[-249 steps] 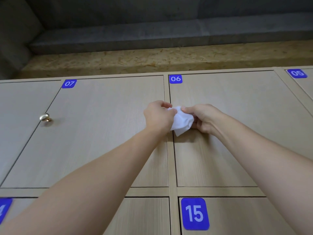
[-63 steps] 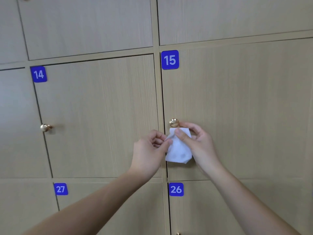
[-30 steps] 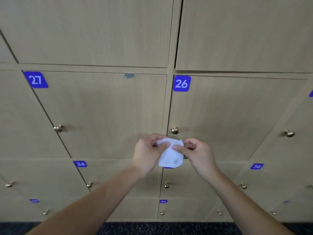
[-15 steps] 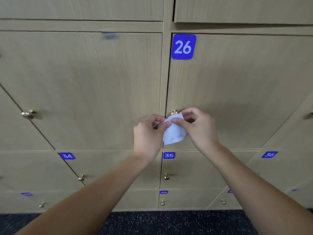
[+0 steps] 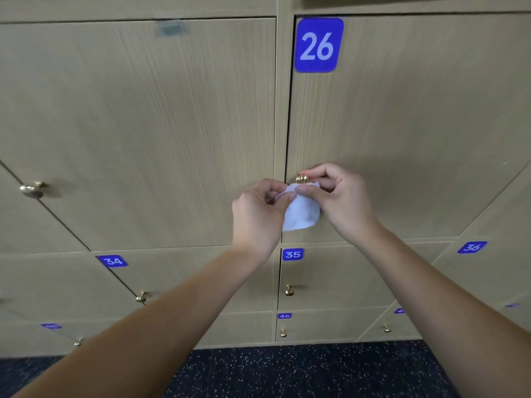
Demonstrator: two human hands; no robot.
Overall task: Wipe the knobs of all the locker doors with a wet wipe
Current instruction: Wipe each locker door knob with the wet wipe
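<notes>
Since 0.5 s ago the wet wipe [image 5: 300,212] has come up to just below the brass knob of locker 26 [image 5: 302,178], its top edge touching it. The left hand [image 5: 257,219] and right hand [image 5: 339,196] both pinch the wipe, right fingertips [image 5: 311,170] reaching above that knob. Wiping of this knob seems about to begin; knobs below it look untouched.

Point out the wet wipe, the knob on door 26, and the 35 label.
wet wipe [image 5: 301,215]: head view, on its hanging lower fold.
knob on door 26 [image 5: 302,178]: head view, on its brass head above the wipe.
35 label [image 5: 292,254]: head view, on the blue plate's middle.
</notes>
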